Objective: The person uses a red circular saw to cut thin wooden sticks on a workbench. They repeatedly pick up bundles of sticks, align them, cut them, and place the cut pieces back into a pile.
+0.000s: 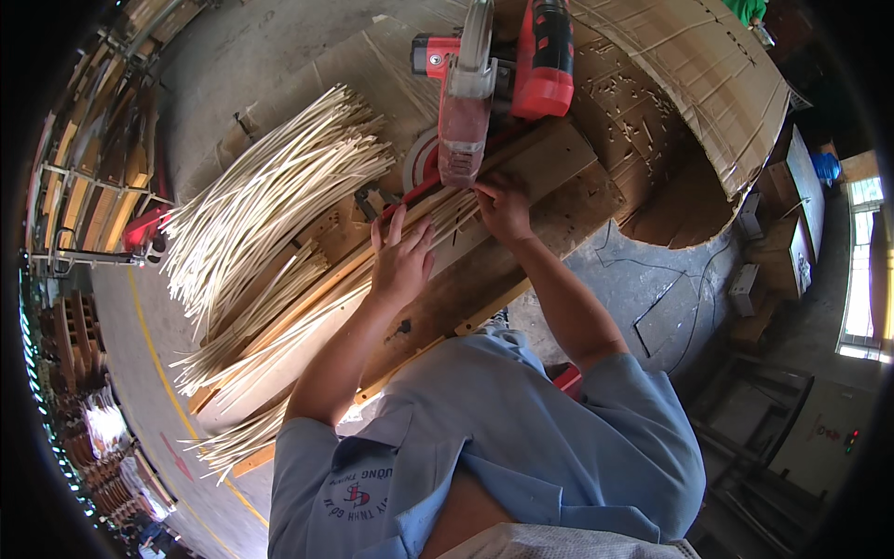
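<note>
A red and black mitre saw [463, 130] stands over a wooden bench. Thin pale wooden sticks [312, 317] lie in a bundle along the fence, reaching toward the saw. My left hand [402, 259] rests over this bundle with its fingers stretched and apart, the fingertips at the fence. Just below the saw's guard, my right hand [506, 210] has its fingers bent and closed at the ends of the sticks. The guard and my fingers partly hide those ends.
A big heap of similar sticks [279, 186] lies beyond the fence at the left. More sticks [247, 438] lie at the near left. A large open cardboard sheet [689, 84] with short offcuts stands right of the saw. Racks of wood [102, 177] line the far left.
</note>
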{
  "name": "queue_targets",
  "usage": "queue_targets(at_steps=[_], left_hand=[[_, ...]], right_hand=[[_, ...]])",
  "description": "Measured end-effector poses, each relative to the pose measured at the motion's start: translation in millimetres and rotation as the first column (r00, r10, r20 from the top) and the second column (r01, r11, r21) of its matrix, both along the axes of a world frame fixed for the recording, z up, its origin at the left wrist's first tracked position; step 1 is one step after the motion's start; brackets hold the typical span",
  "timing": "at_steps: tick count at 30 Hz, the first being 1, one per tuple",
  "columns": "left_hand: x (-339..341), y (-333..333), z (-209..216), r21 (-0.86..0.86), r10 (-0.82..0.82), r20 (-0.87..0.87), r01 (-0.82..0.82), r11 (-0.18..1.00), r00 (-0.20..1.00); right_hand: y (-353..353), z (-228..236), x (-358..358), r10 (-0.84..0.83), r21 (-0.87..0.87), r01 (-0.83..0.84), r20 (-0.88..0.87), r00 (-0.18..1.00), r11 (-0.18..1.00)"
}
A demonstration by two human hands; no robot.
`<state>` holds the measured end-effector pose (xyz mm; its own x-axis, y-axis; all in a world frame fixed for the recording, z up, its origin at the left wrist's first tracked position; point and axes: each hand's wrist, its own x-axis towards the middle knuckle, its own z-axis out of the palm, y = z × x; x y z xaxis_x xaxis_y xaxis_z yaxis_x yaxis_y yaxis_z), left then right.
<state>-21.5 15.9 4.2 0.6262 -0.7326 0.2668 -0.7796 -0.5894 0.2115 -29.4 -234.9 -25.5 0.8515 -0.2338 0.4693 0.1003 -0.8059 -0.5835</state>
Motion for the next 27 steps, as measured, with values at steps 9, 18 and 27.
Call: queue_targets(at_steps=[9,18,27], left_hand=[[-1,1,2,0.032,0.01,-0.013,-0.009,0.999,1.0],[-3,0,2,0.054,0.02,-0.011,-0.019,0.998,1.0],[-2,2,-2,0.077,0.008,0.018,-0.009,0.997,1.0]], right_hand=[[1,-1,-1,0.0,-0.019,-0.001,-0.033,0.999,1.0],[-13,-3,9,0.106,0.191,-0.081,-0.125,0.987,0.978],[-16,-3,15,0.091,0.175,-0.039,-0.301,0.949,0.984]])
